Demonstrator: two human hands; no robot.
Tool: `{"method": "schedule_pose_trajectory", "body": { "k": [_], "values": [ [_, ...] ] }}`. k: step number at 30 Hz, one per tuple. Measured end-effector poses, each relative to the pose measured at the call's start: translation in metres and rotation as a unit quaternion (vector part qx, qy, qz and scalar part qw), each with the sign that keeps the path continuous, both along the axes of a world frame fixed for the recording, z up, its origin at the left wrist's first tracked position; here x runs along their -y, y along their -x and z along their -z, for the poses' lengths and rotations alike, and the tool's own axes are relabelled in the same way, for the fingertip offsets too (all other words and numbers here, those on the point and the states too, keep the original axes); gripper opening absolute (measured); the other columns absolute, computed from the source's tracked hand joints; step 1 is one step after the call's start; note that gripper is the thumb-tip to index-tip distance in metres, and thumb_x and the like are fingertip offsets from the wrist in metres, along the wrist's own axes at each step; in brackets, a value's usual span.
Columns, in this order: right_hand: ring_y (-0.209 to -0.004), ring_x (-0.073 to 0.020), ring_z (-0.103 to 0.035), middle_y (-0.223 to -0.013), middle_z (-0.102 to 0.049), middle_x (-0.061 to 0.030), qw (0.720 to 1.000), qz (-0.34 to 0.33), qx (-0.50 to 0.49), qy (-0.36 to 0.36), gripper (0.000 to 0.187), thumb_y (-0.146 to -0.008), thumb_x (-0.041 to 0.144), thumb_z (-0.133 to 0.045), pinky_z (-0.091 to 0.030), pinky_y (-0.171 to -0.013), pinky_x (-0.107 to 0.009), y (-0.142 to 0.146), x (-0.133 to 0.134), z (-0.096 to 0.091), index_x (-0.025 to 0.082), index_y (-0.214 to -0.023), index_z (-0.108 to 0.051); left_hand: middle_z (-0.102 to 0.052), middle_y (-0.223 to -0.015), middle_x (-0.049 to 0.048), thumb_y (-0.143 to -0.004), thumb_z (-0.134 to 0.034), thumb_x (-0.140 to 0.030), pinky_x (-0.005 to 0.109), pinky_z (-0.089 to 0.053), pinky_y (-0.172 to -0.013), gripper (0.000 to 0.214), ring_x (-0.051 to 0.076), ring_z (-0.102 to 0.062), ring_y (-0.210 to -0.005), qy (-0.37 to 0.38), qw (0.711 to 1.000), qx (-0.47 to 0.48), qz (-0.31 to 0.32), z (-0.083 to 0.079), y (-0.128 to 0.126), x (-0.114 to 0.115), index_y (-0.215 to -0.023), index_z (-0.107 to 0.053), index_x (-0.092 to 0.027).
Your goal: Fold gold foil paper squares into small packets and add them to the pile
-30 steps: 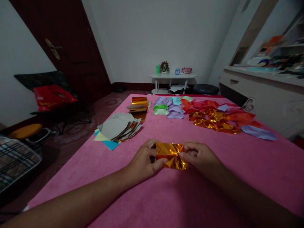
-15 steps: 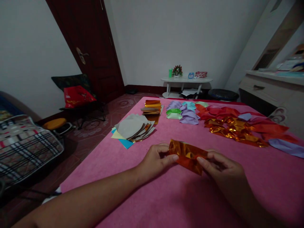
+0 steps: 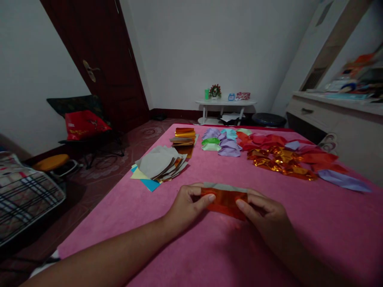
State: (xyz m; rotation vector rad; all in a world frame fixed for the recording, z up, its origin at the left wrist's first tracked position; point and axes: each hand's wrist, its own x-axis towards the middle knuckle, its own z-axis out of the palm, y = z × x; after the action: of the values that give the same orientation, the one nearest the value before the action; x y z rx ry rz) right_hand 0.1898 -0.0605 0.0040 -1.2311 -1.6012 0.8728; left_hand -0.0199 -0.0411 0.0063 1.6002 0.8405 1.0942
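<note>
Between my two hands is a sheet of gold foil paper (image 3: 224, 203), held just over the pink tablecloth (image 3: 191, 255). Its shiny orange-gold side faces me, and a strip of pale grey backing shows along the top edge. My left hand (image 3: 190, 201) pinches the left end, thumb in front and fingers behind. The right end is pinched the same way by my right hand (image 3: 263, 209). Beyond the left hand lies a fanned stack of grey-backed foil sheets (image 3: 161, 161), with blue and yellow paper under it. Folded gold foil papers (image 3: 184, 139) are piled behind that stack.
Folded gold foil pieces (image 3: 279, 161) lie at the right of the table, by red folded papers (image 3: 266, 140) and purple ones (image 3: 229, 147). A white side table (image 3: 226, 103) stands by the wall. At left are a chair with a red bag (image 3: 85, 125) and a yellow stool (image 3: 52, 162).
The gold foil paper has gone from crumpled and tilted to flatter and more level, with its grey backing now showing on top. My view has turned slightly right.
</note>
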Motion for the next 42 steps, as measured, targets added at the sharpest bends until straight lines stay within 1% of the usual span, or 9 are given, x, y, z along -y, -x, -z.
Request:
{"method": "schedule_pose_trajectory", "body": {
  "k": [4,8,12,15,19,23,29,33,42],
  "values": [
    [-0.061,-0.0128,-0.051,-0.068,-0.052,-0.0006,0.999,0.015,-0.048,0.003,0.028,-0.082,0.035,-0.059,-0.041,-0.053,-0.021,0.0023,0.0003,-0.0027,0.018,-0.059,-0.061,-0.070,-0.088,0.0107,-0.085,-0.061,-0.030,0.027,-0.049,-0.072,0.023,0.020,-0.064,-0.082,0.006,1.000,-0.015,-0.008,0.0015,-0.0009,0.0004,-0.089,-0.075,-0.013],
    [-0.070,-0.0152,-0.055,-0.074,-0.057,-0.0027,0.994,0.028,-0.101,0.027,0.024,-0.079,0.035,-0.063,-0.044,-0.061,-0.023,0.0012,-0.0029,-0.0006,0.017,-0.063,-0.066,-0.071,-0.092,0.0083,-0.084,-0.062,-0.028,0.026,-0.049,-0.075,0.019,0.019,-0.065,-0.086,-0.005,1.000,-0.015,-0.003,-0.0006,-0.0018,0.0013,-0.089,-0.076,-0.015],
    [-0.074,-0.0166,-0.057,-0.078,-0.061,-0.0041,0.991,0.039,-0.127,0.030,0.021,-0.076,0.032,-0.067,-0.046,-0.065,-0.025,0.0013,-0.0021,0.0009,0.017,-0.062,-0.066,-0.069,-0.093,0.0076,-0.089,-0.054,-0.030,0.025,-0.048,-0.077,0.027,0.018,-0.064,-0.087,0.002,1.000,-0.008,-0.005,-0.0035,-0.0008,0.0010,-0.085,-0.076,-0.015],
    [-0.069,-0.0149,-0.055,-0.072,-0.059,-0.0025,0.988,0.055,-0.138,0.031,0.022,-0.074,0.031,-0.070,-0.044,-0.061,-0.024,0.0035,0.0004,-0.0018,0.017,-0.058,-0.063,-0.069,-0.086,0.0071,-0.090,-0.053,-0.032,0.025,-0.047,-0.072,0.031,0.017,-0.063,-0.081,-0.004,0.999,-0.033,-0.020,-0.0039,0.0006,0.0011,-0.079,-0.075,-0.014],
    [-0.057,-0.0123,-0.049,-0.061,-0.054,-0.0004,0.985,0.077,-0.149,0.043,0.031,-0.069,0.034,-0.073,-0.039,-0.050,-0.023,0.0055,0.0014,-0.0050,0.016,-0.051,-0.056,-0.069,-0.088,0.0068,-0.086,-0.060,-0.030,0.024,-0.049,-0.072,0.022,0.017,-0.063,-0.081,-0.022,0.998,-0.048,-0.044,-0.0012,0.0015,0.0006,-0.081,-0.076,-0.016],
    [-0.053,-0.0113,-0.049,-0.057,-0.055,-0.0004,0.982,0.080,-0.155,0.066,0.035,-0.065,0.040,-0.076,-0.037,-0.047,-0.022,0.0055,0.0003,-0.0051,0.016,-0.049,-0.056,-0.070,-0.090,0.0067,-0.081,-0.065,-0.027,0.022,-0.050,-0.070,0.015,0.016,-0.063,-0.081,-0.032,0.996,-0.035,-0.077,-0.0007,0.0015,0.0005,-0.082,-0.076,-0.018],
    [-0.051,-0.0117,-0.054,-0.058,-0.061,-0.0012,0.972,0.103,-0.188,0.092,0.033,-0.060,0.043,-0.080,-0.039,-0.045,-0.021,0.0053,0.0005,-0.0053,0.015,-0.060,-0.061,-0.066,-0.077,0.0059,-0.086,-0.058,-0.029,0.022,-0.046,-0.066,0.029,0.014,-0.059,-0.073,-0.034,0.996,-0.043,-0.075,-0.0046,0.0029,0.0024,-0.065,-0.070,-0.013],
    [-0.055,-0.0156,-0.061,-0.063,-0.067,-0.0034,0.965,0.107,-0.222,0.094,0.035,-0.057,0.042,-0.082,-0.047,-0.049,-0.023,0.0044,0.0011,-0.0059,0.016,-0.071,-0.064,-0.065,-0.074,0.0050,-0.085,-0.059,-0.028,0.021,-0.045,-0.063,0.029,0.013,-0.058,-0.069,-0.039,0.995,-0.046,-0.079,-0.0029,0.0035,0.0021,-0.062,-0.068,-0.013],
    [-0.066,-0.0187,-0.067,-0.072,-0.072,-0.0062,0.958,0.099,-0.250,0.102,0.029,-0.062,0.038,-0.080,-0.053,-0.062,-0.028,0.0021,-0.0014,-0.0046,0.016,-0.075,-0.068,-0.070,-0.088,0.0063,-0.080,-0.066,-0.027,0.023,-0.050,-0.072,0.014,0.016,-0.063,-0.082,-0.061,0.989,-0.046,-0.124,0.0014,0.0043,0.0000,-0.076,-0.075,-0.017]
  ]
}}
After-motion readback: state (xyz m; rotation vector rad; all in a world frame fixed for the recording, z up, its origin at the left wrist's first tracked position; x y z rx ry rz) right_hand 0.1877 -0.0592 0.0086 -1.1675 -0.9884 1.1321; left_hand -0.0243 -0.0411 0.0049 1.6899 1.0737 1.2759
